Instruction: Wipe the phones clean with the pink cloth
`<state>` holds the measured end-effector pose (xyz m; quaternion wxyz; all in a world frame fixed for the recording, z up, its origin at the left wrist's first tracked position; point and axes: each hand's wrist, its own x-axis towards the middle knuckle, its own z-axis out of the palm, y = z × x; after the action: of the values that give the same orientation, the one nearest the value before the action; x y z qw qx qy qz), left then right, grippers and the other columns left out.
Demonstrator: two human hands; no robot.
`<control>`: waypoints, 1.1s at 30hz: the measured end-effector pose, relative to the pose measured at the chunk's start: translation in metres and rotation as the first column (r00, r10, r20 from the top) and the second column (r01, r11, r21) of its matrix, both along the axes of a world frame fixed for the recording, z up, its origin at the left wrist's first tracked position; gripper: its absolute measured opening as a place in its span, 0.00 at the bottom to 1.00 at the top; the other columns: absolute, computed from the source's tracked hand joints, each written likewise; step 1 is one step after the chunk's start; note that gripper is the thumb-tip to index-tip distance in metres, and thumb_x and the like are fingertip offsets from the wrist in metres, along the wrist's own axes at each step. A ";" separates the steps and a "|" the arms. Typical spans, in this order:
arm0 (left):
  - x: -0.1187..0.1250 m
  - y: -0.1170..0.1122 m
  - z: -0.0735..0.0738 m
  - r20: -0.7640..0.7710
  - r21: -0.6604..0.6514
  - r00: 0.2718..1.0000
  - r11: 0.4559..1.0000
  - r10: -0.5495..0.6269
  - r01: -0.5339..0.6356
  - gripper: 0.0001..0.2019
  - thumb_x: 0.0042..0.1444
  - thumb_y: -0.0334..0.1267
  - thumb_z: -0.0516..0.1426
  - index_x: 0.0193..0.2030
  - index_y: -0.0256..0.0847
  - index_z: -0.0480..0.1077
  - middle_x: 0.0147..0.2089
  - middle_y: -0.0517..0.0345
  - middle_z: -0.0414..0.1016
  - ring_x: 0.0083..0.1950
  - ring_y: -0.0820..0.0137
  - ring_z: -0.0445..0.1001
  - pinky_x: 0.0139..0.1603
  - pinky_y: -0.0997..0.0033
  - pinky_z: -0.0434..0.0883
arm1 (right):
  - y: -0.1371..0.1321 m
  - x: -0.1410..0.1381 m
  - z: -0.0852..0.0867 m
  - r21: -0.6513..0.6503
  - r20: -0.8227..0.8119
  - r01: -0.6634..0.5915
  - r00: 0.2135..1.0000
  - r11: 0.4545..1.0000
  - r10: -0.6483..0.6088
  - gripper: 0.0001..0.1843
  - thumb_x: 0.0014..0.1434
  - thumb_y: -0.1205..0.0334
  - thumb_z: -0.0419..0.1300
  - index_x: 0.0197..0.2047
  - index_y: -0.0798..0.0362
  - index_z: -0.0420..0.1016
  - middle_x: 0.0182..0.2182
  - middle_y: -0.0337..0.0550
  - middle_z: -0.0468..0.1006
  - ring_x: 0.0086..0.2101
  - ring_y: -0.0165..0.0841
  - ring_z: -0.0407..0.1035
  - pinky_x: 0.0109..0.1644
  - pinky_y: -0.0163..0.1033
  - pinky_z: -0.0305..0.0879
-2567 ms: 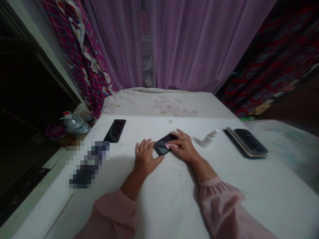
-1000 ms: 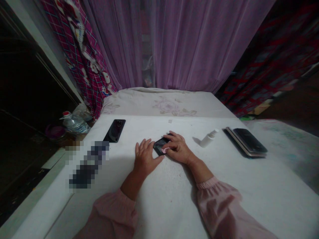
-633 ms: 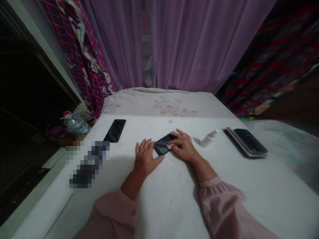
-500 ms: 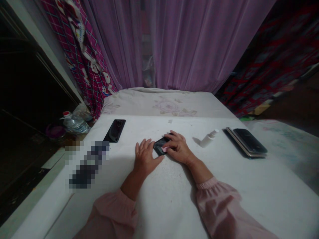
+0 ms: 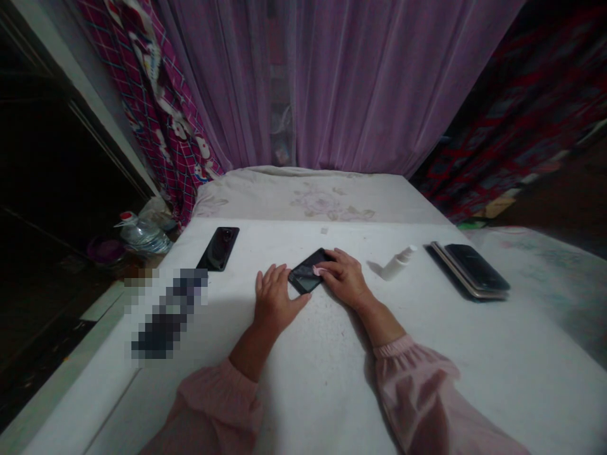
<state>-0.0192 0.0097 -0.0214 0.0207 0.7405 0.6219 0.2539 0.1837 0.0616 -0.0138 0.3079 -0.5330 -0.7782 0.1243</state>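
Purple curtains (image 5: 355, 88) close off the far side, room dim and dark to both flanks. Bench (image 5: 322, 385) under them is white-covered, floral cloth (image 5: 327, 202) along its far edge, specks in front of the hands. Water jug (image 5: 145, 234) sits outside the left edge, apparently lower.

Left hand (image 5: 275, 303): grip spread, bracketing the dark phone (image 5: 303, 273) at both left-end corners, probably so it can't slide. Right hand (image 5: 346, 278): grip pinching a pink cloth (image 5: 318, 270) against the glossy top face, other fingers at the opposite end, likely for steadiness.

Phone stack (image 5: 474, 272) by the right edge, well apart; presumably parked clear of the elbow. Pixelated patch (image 5: 165, 316) by the left edge, can't tell what's under it. Far-left phone (image 5: 218, 249) just beyond that. Dark phone lies flat mid-bench, diagonal, which suits both arms. White bottle (image 5: 398, 262) between right hand and stack, handy; looks upright, lean likely lens. Tiny tab (image 5: 324, 230) toward the far edge, unidentified.
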 end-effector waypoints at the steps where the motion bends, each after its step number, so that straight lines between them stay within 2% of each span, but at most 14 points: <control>1: 0.000 0.000 0.000 -0.004 -0.002 1.000 1.000 -0.004 0.004 0.29 0.51 0.50 0.64 0.58 0.42 0.68 0.63 0.44 0.70 0.67 0.50 0.62 0.69 0.42 0.53 | -0.001 -0.001 0.001 0.006 0.004 -0.025 1.000 1.000 0.025 0.12 0.59 0.58 0.59 0.42 0.42 0.83 0.57 0.46 0.73 0.62 0.50 0.58 0.62 0.63 0.51; 5: 0.000 0.001 0.000 -0.015 -0.031 1.000 0.999 -0.008 0.008 0.30 0.51 0.49 0.64 0.59 0.43 0.67 0.63 0.45 0.69 0.67 0.50 0.62 0.69 0.42 0.52 | -0.008 -0.012 0.009 0.016 0.034 -0.121 0.992 0.993 0.120 0.10 0.58 0.58 0.60 0.40 0.41 0.83 0.57 0.44 0.73 0.63 0.50 0.56 0.62 0.63 0.48; 10: 0.001 0.003 0.000 -0.017 -0.032 1.000 0.999 -0.007 0.006 0.30 0.51 0.49 0.64 0.60 0.43 0.67 0.64 0.46 0.69 0.67 0.50 0.62 0.69 0.42 0.52 | -0.014 -0.021 0.013 0.014 0.044 -0.146 0.988 0.989 0.145 0.10 0.58 0.59 0.61 0.40 0.40 0.83 0.56 0.44 0.74 0.63 0.49 0.56 0.62 0.61 0.48; 13: -0.001 0.003 0.000 -0.017 -0.038 1.000 0.999 -0.014 0.014 0.30 0.51 0.50 0.63 0.60 0.43 0.66 0.64 0.46 0.68 0.68 0.50 0.61 0.69 0.42 0.52 | -0.012 -0.019 0.009 0.013 0.036 -0.065 0.997 0.998 0.065 0.10 0.58 0.59 0.60 0.41 0.40 0.83 0.56 0.44 0.75 0.62 0.49 0.57 0.61 0.63 0.48; 17: -0.003 0.003 0.000 -0.014 -0.046 1.000 0.999 -0.028 0.028 0.30 0.51 0.50 0.63 0.60 0.43 0.66 0.64 0.46 0.68 0.68 0.51 0.61 0.70 0.43 0.51 | -0.007 -0.013 0.003 0.035 0.013 0.142 0.990 0.989 -0.143 0.11 0.60 0.58 0.59 0.42 0.41 0.82 0.56 0.44 0.74 0.61 0.51 0.58 0.61 0.64 0.49; 20: -0.003 0.002 0.000 -0.015 -0.043 0.999 0.999 -0.032 0.031 0.30 0.52 0.50 0.63 0.60 0.42 0.66 0.64 0.46 0.68 0.68 0.51 0.61 0.70 0.42 0.51 | -0.006 -0.012 0.002 0.043 0.019 0.188 0.982 0.981 -0.189 0.11 0.60 0.58 0.59 0.41 0.42 0.83 0.56 0.45 0.74 0.61 0.52 0.58 0.61 0.64 0.49; 22: -0.003 0.002 -0.001 -0.016 -0.035 0.999 0.999 -0.032 0.031 0.30 0.52 0.50 0.63 0.60 0.41 0.66 0.64 0.46 0.68 0.68 0.51 0.61 0.70 0.42 0.51 | -0.008 -0.015 0.004 0.044 0.034 0.145 0.989 0.988 -0.147 0.11 0.59 0.59 0.60 0.41 0.42 0.83 0.56 0.45 0.74 0.62 0.51 0.57 0.61 0.64 0.50; 26: -0.004 0.003 -0.003 -0.017 -0.021 0.999 0.999 -0.041 0.040 0.30 0.52 0.50 0.63 0.60 0.41 0.66 0.64 0.45 0.68 0.68 0.51 0.61 0.70 0.43 0.50 | -0.014 -0.026 0.009 0.035 0.057 -0.031 0.998 0.999 0.029 0.11 0.59 0.62 0.60 0.42 0.42 0.83 0.56 0.45 0.74 0.62 0.49 0.57 0.61 0.61 0.51; 28: -0.004 0.003 -0.003 -0.012 -0.012 0.999 0.999 -0.048 0.048 0.30 0.51 0.49 0.63 0.59 0.41 0.67 0.63 0.44 0.69 0.68 0.50 0.62 0.69 0.42 0.51 | -0.016 -0.029 0.010 0.039 0.061 -0.066 0.996 0.997 0.064 0.11 0.58 0.62 0.61 0.42 0.42 0.83 0.57 0.45 0.74 0.62 0.49 0.57 0.62 0.59 0.51; 30: -0.004 0.003 -0.002 -0.003 0.002 0.999 0.999 -0.051 0.051 0.29 0.50 0.48 0.64 0.58 0.41 0.67 0.63 0.44 0.70 0.67 0.50 0.62 0.69 0.42 0.51 | -0.015 -0.027 0.009 0.045 0.062 -0.022 0.998 0.999 0.019 0.10 0.58 0.61 0.62 0.42 0.42 0.83 0.57 0.45 0.74 0.62 0.49 0.57 0.62 0.60 0.51; 33: -0.003 0.001 0.001 0.010 0.019 0.999 0.999 -0.042 0.042 0.29 0.49 0.46 0.65 0.57 0.41 0.68 0.62 0.44 0.70 0.67 0.50 0.63 0.69 0.42 0.51 | -0.008 -0.018 0.004 0.062 0.048 0.143 0.988 0.988 -0.146 0.10 0.59 0.60 0.61 0.42 0.42 0.83 0.57 0.46 0.73 0.62 0.50 0.59 0.61 0.61 0.53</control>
<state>-0.0227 0.0110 -0.0206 0.0225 0.7521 0.6038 0.2632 0.1661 0.0532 -0.0100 0.3110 -0.5819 -0.7487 0.0651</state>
